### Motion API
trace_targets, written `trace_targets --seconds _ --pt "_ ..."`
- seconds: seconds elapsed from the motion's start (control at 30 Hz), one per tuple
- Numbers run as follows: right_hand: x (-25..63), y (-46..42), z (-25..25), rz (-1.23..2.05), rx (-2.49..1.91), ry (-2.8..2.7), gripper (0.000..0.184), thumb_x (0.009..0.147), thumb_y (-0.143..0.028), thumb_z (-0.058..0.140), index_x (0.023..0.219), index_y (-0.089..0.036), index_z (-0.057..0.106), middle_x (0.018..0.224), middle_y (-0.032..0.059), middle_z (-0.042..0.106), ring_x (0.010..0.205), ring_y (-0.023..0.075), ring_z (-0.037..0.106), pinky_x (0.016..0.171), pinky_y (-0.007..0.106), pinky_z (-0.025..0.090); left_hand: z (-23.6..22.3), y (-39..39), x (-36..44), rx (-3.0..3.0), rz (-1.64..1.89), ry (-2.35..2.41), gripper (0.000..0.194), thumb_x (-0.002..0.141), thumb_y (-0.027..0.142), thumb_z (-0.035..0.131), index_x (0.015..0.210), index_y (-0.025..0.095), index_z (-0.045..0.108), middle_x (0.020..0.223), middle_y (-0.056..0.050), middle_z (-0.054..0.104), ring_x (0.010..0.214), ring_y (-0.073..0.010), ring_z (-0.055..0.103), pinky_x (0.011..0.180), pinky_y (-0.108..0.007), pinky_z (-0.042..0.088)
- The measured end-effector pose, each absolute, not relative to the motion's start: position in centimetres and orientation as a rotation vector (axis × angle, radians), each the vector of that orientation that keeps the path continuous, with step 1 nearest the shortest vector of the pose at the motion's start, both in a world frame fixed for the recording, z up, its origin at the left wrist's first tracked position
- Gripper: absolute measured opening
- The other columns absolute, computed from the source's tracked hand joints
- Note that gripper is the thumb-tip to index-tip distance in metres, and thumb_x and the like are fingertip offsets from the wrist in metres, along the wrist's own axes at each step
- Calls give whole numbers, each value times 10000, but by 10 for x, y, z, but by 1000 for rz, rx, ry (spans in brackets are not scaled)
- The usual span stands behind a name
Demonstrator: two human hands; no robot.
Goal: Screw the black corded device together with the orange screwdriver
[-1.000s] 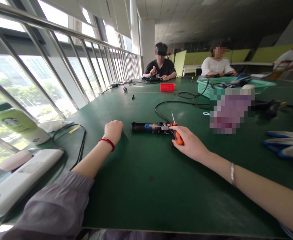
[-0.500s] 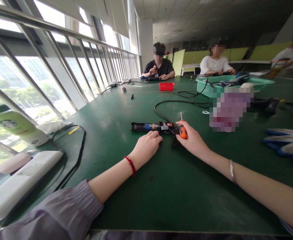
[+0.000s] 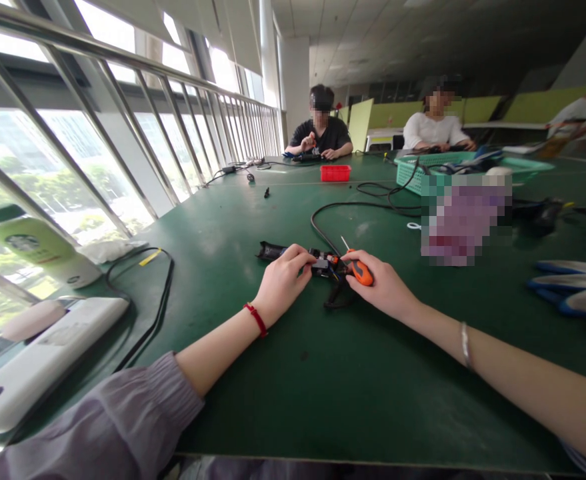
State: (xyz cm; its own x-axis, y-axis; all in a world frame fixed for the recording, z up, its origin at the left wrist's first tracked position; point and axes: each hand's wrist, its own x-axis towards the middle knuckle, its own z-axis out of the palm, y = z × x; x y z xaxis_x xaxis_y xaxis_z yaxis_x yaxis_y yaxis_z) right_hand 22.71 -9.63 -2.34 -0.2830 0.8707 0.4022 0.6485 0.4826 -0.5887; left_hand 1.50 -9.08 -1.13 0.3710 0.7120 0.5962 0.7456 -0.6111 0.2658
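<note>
A black corded power tool (image 3: 323, 265) lies on the table with its insides and several thin wires showing; its exact kind is unclear. My left hand (image 3: 287, 279) is closed over its middle, thumb and fingers pinching near a grey part. Wrapped in my right hand (image 3: 380, 283) is a screwdriver (image 3: 361, 273) with an orange and black handle, its thin shaft pointing up and to the left. The right fingertips are at the tool's wired end; whether they also touch the wires is hidden. A black handle-like part points toward me below.
The green table (image 3: 273, 400) holds a red tray (image 3: 335, 173), a teal basket (image 3: 407, 175), gloves (image 3: 575, 287), a blurred pinkish object (image 3: 465, 223) and a black cable (image 3: 317, 217). A bottle (image 3: 37, 247) and white device (image 3: 47, 363) stand left by the railing (image 3: 147, 120). Other people sit beyond.
My left hand has risen onto the tool, and the tool has turned slightly, its handle-like part swinging left. The screwdriver has tilted left as my right hand shifted left.
</note>
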Motion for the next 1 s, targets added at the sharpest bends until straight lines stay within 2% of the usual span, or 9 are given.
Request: trace_targets --seconds 0.17,0.5,1.0 --pt "225 -100 -23 416 -1211 -2117 352 757 -241 551 1107 -197 559 990 78 605 891 211 591 842 371 467 -12 -90 15 -2508 -1185 -1287 182 860 126 462 969 181 596 926 -24 617 821 -129 606 730 -232 493" --pt "227 -98 -24 401 -1204 -2128 372 752 -230 565 1122 -193 558 980 79 596 875 207 597 859 367 461 -13 -89 14 -2466 -1195 -1205 155 859 108 473 946 181 579 899 -7 629 822 -122 604 735 -225 480" --pt "227 -98 -24 389 -1190 -2139 374 755 -229 568 1127 -192 560 964 77 588 857 205 591 847 378 468 -11 -90 13 -2471 -992 -1063 180 908 146 406 994 174 561 932 -35 635 856 -141 589 738 -240 485"
